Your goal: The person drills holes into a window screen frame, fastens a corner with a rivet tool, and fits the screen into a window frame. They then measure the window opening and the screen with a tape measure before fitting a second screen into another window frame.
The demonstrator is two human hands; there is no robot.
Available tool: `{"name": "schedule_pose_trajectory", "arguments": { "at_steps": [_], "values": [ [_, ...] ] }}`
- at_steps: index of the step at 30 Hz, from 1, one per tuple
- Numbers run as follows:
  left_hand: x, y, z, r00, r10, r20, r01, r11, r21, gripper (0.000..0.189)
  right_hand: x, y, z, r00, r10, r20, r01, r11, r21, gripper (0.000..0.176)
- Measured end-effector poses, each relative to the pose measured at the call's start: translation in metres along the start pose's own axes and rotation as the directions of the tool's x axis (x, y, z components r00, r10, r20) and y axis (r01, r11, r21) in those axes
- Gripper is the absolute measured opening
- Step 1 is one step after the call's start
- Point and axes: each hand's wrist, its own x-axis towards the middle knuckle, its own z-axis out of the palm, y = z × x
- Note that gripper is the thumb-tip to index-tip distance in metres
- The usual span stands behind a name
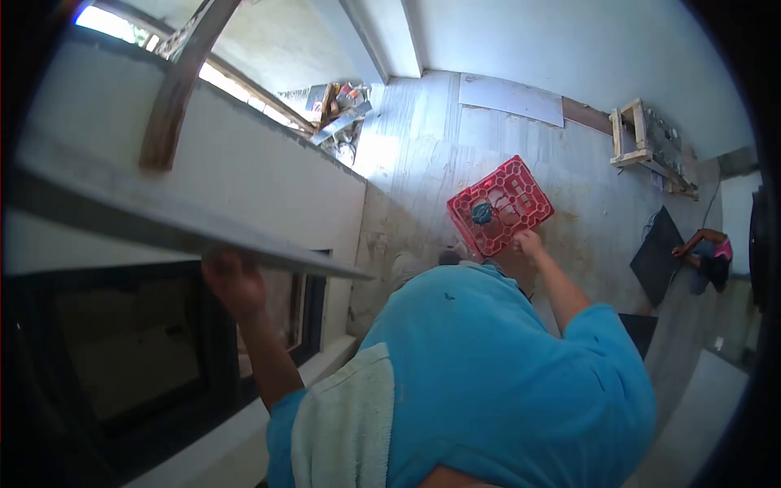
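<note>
Room is tight around the left hand (234, 281). The long grey board (163, 215) it grips lies right over the fingers, the pale wall (268, 175) stands just behind, and the dark window frame (215, 342) closes the space below. The right hand (529, 242) clasps the rim of the red crate (499, 205), which fills the way ahead. Beyond the crate, bare floor (439, 154) lies open. Well out from that grip, a dark panel (657, 256), a crouching person (709, 259) and a wooden stand (639, 134) take up the floor.
</note>
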Motion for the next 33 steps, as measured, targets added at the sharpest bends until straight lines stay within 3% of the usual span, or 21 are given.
{"name": "schedule_pose_trajectory", "arguments": {
  "at_steps": [1, 5, 7, 9, 10, 11, 13, 15, 18, 19, 21, 22, 24, 30, 32, 33],
  "values": [
    [0.027, -0.008, 0.025, 0.997, -0.043, 0.063, 0.045, 0.998, -0.037, 0.04, -0.016, 0.002, -0.013, 0.998, 0.027, -0.053, -0.025, 0.999, 0.04, 0.016],
    [0.133, -0.076, 0.108, 0.959, 0.026, 0.283, -0.007, 0.998, -0.067, 0.031, -0.045, 0.076, -0.064, 0.918, 0.203, -0.34, -0.146, 0.972, 0.186, 0.007],
    [0.184, -0.113, 0.155, 0.953, 0.004, 0.304, 0.024, 0.996, -0.087, 0.027, -0.082, 0.086, -0.068, 0.881, 0.309, -0.358, -0.258, 0.949, 0.184, 0.007],
    [0.226, -0.143, 0.205, 0.939, 0.012, 0.345, 0.035, 0.991, -0.131, 0.023, -0.094, 0.113, -0.053, 0.752, 0.44, -0.49, -0.209, 0.865, 0.455, 0.008],
    [0.252, -0.17, 0.225, 0.926, 0.033, 0.375, 0.031, 0.986, -0.165, 0.022, -0.086, 0.149, -0.06, 0.772, 0.47, -0.428, -0.199, 0.818, 0.539, 0.008],
    [0.278, -0.202, 0.243, 0.914, 0.052, 0.402, 0.032, 0.979, -0.2, 0.02, -0.099, 0.133, -0.039, 0.707, 0.501, -0.5, -0.184, 0.812, 0.554, 0.009],
    [0.324, -0.25, 0.288, 0.89, 0.074, 0.45, 0.043, 0.969, -0.244, 0.015, -0.111, 0.117, -0.007, 0.696, 0.524, -0.491, -0.194, 0.796, 0.574, 0.008],
    [0.372, -0.307, 0.327, 0.851, 0.087, 0.517, -0.013, 0.989, -0.144, 0.016, -0.105, 0.116, 0.022, 0.724, 0.539, -0.43, -0.173, 0.745, 0.644, 0.01],
    [0.408, -0.348, 0.386, 0.853, -0.018, 0.521, 0.099, 0.987, -0.128, 0.017, -0.077, 0.102, 0.071, 0.766, 0.513, -0.387, -0.241, 0.787, 0.568, 0.009],
    [0.432, -0.398, 0.403, 0.838, -0.04, 0.544, 0.088, 0.994, -0.063, 0.017, -0.066, 0.098, 0.085, 0.777, 0.508, -0.372, -0.265, 0.8, 0.538, 0.009],
    [0.453, -0.409, 0.429, 0.793, -0.034, 0.608, 0.016, 0.999, 0.035, 0.02, -0.049, 0.093, 0.107, 0.776, 0.457, -0.435, -0.128, 0.79, 0.6, 0.009],
    [0.464, -0.422, 0.438, 0.783, -0.08, 0.617, 0.032, 0.996, 0.089, 0.022, -0.051, 0.078, 0.115, 0.834, 0.283, -0.473, -0.075, 0.908, 0.412, 0.009],
    [0.48, -0.455, 0.459, 0.754, -0.169, 0.635, 0.057, 0.979, 0.193, 0.026, -0.059, 0.053, 0.13, 0.81, 0.317, -0.493, -0.106, 0.906, 0.409, 0.008],
    [0.527, -0.515, 0.506, 0.761, -0.17, 0.626, -0.044, 0.949, 0.311, 0.03, -0.099, 0.025, 0.176, 0.716, 0.392, -0.578, -0.129, 0.887, 0.442, 0.009],
    [0.544, -0.54, 0.521, 0.756, -0.173, 0.631, -0.05, 0.947, 0.318, 0.031, -0.118, 0.029, 0.194, 0.694, 0.359, -0.624, -0.152, 0.92, 0.36, 0.011],
    [0.554, -0.555, 0.531, 0.755, -0.169, 0.633, -0.045, 0.951, 0.307, 0.032, -0.132, 0.031, 0.204, 0.707, 0.264, -0.656, -0.175, 0.964, 0.198, 0.012]
  ]
}}
